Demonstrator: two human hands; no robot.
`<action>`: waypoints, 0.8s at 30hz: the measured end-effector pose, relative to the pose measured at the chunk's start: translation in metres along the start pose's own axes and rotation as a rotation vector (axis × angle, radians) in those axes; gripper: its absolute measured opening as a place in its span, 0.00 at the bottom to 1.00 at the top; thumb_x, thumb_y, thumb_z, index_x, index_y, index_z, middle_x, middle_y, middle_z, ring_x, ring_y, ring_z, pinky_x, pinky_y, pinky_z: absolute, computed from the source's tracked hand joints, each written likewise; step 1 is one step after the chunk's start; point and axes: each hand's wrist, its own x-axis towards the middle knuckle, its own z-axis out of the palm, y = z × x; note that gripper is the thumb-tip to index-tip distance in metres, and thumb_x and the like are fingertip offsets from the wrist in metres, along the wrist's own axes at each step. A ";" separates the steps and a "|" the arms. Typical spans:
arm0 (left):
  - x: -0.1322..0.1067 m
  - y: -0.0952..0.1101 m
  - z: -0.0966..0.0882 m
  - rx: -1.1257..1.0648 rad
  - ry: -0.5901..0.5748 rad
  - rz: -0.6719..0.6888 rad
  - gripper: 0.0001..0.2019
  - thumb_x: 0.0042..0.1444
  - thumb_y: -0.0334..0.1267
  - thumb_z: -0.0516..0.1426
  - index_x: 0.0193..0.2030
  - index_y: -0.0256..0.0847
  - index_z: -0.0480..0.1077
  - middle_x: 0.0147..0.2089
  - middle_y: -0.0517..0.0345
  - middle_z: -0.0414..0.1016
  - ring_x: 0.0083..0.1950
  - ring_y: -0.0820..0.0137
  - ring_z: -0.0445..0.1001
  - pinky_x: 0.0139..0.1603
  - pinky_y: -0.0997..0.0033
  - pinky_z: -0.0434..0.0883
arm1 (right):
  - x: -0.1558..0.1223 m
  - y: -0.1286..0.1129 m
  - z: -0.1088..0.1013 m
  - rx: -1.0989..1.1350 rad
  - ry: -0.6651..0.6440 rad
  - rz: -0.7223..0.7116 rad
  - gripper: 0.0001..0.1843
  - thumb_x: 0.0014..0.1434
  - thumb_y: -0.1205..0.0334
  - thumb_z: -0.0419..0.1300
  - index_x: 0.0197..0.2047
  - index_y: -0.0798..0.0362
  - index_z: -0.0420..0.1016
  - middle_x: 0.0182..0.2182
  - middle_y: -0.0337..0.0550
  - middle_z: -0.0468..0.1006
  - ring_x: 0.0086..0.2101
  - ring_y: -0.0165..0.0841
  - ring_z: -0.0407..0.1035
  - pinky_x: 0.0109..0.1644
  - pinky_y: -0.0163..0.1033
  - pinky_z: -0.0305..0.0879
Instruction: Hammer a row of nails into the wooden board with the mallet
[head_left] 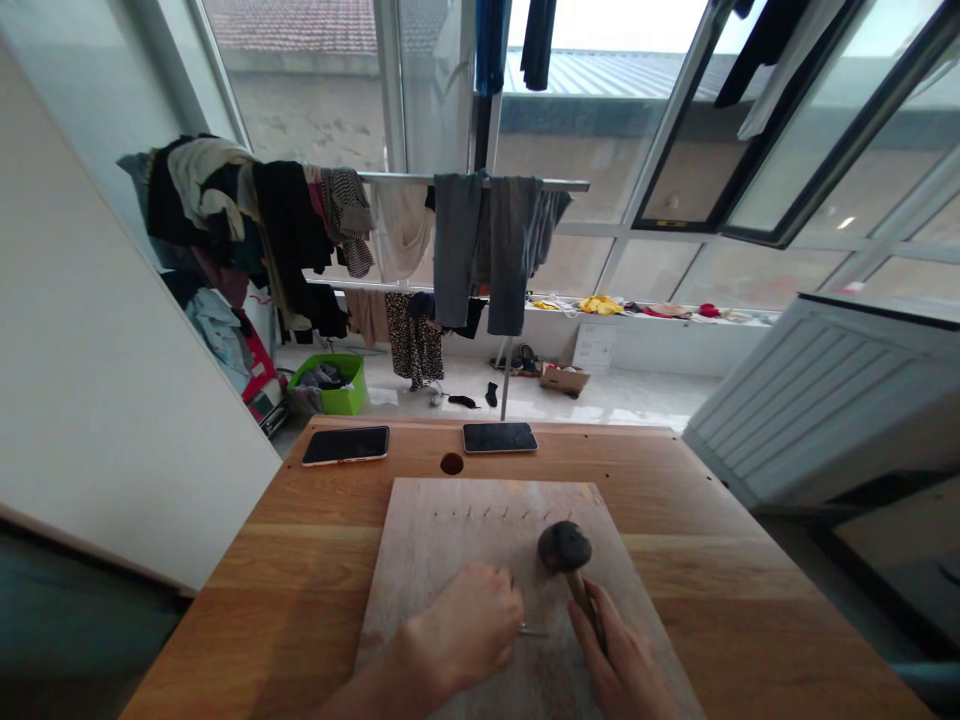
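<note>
A rubber mallet (pixel 565 547) with a black head and a wooden handle is held by my right hand (pixel 616 650), its head over the right part of a pale wooden board (pixel 427 560). My left hand (pixel 469 625) is closed low over the middle of the board, left of the mallet. What its fingers hold, if anything, is hidden. Beside its fingertips are thin metal nails (pixel 534 632), seemingly lying on the board. Along the board's far side runs a row of several small nails (pixel 487 512) standing in the wood, some of them leaning.
The board lies on a brown wooden table (pixel 315 560) with a round hole (pixel 452 463). Two phones, a left one (pixel 346 445) and a right one (pixel 499 437), lie at its far edge. Beyond stand a laundry rack (pixel 480 180), a green basket (pixel 345 397) and windows. A white panel rises at left.
</note>
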 end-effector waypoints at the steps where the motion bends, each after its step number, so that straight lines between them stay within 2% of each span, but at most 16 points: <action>1: -0.005 -0.003 -0.003 -0.015 -0.005 -0.017 0.07 0.56 0.32 0.57 0.39 0.32 0.75 0.38 0.45 0.78 0.41 0.59 0.76 0.41 0.64 0.72 | -0.001 -0.001 0.001 -0.002 0.006 0.011 0.27 0.62 0.40 0.52 0.51 0.52 0.78 0.47 0.54 0.82 0.48 0.46 0.77 0.48 0.40 0.72; 4: -0.022 -0.020 -0.013 -0.119 0.006 -0.134 0.06 0.55 0.29 0.56 0.40 0.35 0.73 0.40 0.49 0.78 0.41 0.61 0.76 0.40 0.67 0.70 | -0.004 -0.005 0.005 -0.001 0.035 0.050 0.29 0.64 0.42 0.49 0.54 0.54 0.75 0.46 0.54 0.83 0.46 0.46 0.78 0.47 0.41 0.72; 7: -0.035 -0.046 -0.019 -0.220 0.074 -0.271 0.07 0.54 0.26 0.54 0.38 0.38 0.71 0.39 0.54 0.77 0.40 0.64 0.76 0.39 0.70 0.69 | -0.006 -0.009 0.008 0.028 0.056 0.056 0.28 0.64 0.42 0.49 0.54 0.53 0.75 0.45 0.54 0.83 0.44 0.46 0.78 0.45 0.40 0.72; 11: -0.039 -0.080 -0.015 -0.278 0.232 -0.369 0.11 0.58 0.26 0.52 0.43 0.40 0.72 0.43 0.55 0.75 0.41 0.67 0.75 0.43 0.70 0.68 | -0.005 -0.007 0.009 0.054 0.040 0.040 0.28 0.65 0.41 0.48 0.53 0.53 0.75 0.44 0.53 0.84 0.45 0.45 0.78 0.46 0.40 0.72; 13: -0.037 -0.090 -0.011 -0.275 0.258 -0.394 0.10 0.61 0.27 0.51 0.42 0.39 0.73 0.43 0.54 0.74 0.40 0.68 0.75 0.44 0.70 0.68 | -0.004 -0.003 0.009 0.047 0.040 0.041 0.30 0.65 0.40 0.47 0.54 0.53 0.74 0.45 0.53 0.83 0.47 0.45 0.77 0.48 0.40 0.71; 18: -0.028 -0.096 -0.002 -0.242 0.282 -0.411 0.10 0.64 0.30 0.50 0.39 0.38 0.73 0.44 0.52 0.72 0.41 0.67 0.75 0.44 0.70 0.69 | -0.004 0.002 0.010 0.031 0.006 0.058 0.33 0.63 0.38 0.48 0.56 0.55 0.73 0.48 0.55 0.82 0.50 0.46 0.76 0.49 0.39 0.71; 21: -0.024 -0.094 -0.002 -0.245 0.291 -0.430 0.10 0.64 0.29 0.50 0.39 0.37 0.73 0.44 0.52 0.72 0.42 0.67 0.75 0.45 0.70 0.69 | -0.005 0.000 0.010 0.039 0.052 0.074 0.32 0.64 0.38 0.48 0.56 0.53 0.74 0.48 0.54 0.82 0.49 0.45 0.76 0.49 0.39 0.71; 24: -0.020 -0.094 -0.004 -0.270 0.299 -0.431 0.10 0.62 0.28 0.51 0.37 0.37 0.73 0.44 0.51 0.72 0.42 0.66 0.75 0.46 0.69 0.68 | -0.004 -0.002 0.008 0.048 0.022 0.066 0.30 0.62 0.39 0.50 0.53 0.53 0.75 0.48 0.53 0.82 0.48 0.45 0.77 0.48 0.39 0.71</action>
